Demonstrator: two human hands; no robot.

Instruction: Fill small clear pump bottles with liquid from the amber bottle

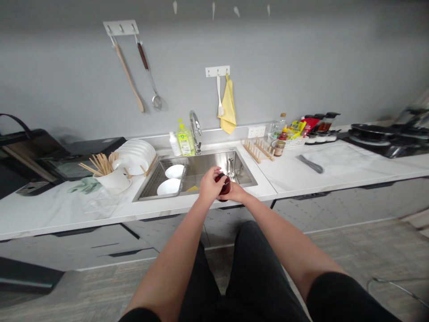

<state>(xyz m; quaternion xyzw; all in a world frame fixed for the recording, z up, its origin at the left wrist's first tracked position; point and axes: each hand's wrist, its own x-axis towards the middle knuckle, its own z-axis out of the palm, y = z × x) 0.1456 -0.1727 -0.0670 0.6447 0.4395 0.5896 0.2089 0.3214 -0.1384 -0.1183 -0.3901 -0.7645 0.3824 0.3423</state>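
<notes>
Both of my hands meet at the sink's front edge around a small dark red jar [225,187] that looks glassy. My left hand [210,184] has its fingers curled over the jar's upper part. From the right, my right hand [236,193] wraps round the jar's lower side. Part of the jar is hidden by the fingers, and I cannot tell whether it has a lid on. Behind the hands lies the steel sink [209,164]. Two white bowls, one behind [174,171] and one in front [168,187], sit in a wire basket at the sink's left.
A chrome faucet [195,129] rises behind the sink beside a yellow-green soap bottle [185,142]. To the left are a white chopstick holder [112,181] and racked white plates [136,154]. Rightward stand a wooden rack [258,151], a brown jar [279,148] and a condiment basket [295,142].
</notes>
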